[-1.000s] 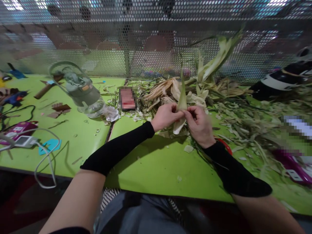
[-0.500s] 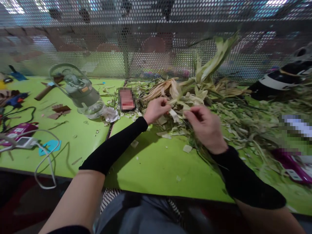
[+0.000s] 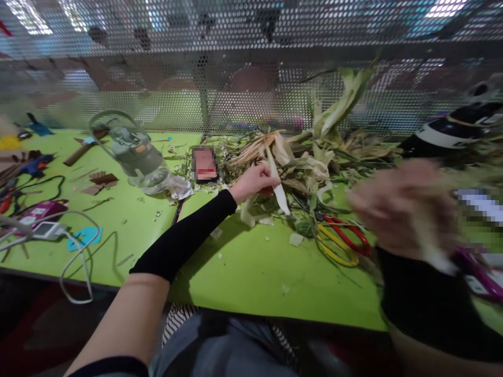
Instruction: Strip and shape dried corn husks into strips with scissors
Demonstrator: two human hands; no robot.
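My left hand pinches a pale corn husk strip between thumb and fingers; its white end points down toward the table. On the right, my right hand is raised and smeared by motion. Another pale husk strip trails from it, though its fingers are not distinct. Dried and green corn husks lie heaped beyond my left hand. Between my hands, scissors handles, one yellow and one red, stick out from the scraps; their blades are mostly hidden.
A water bottle and crumpled tissue stand left of the pile. A hammer, a purple power strip and white cables are farther left. At the right lies a black bottle. A perforated metal screen borders the green table.
My right hand has moved away from the left, rightward, with a husk strip trailing. The scissors handles have come into view. My left hand stays near the pile, holding a strip.
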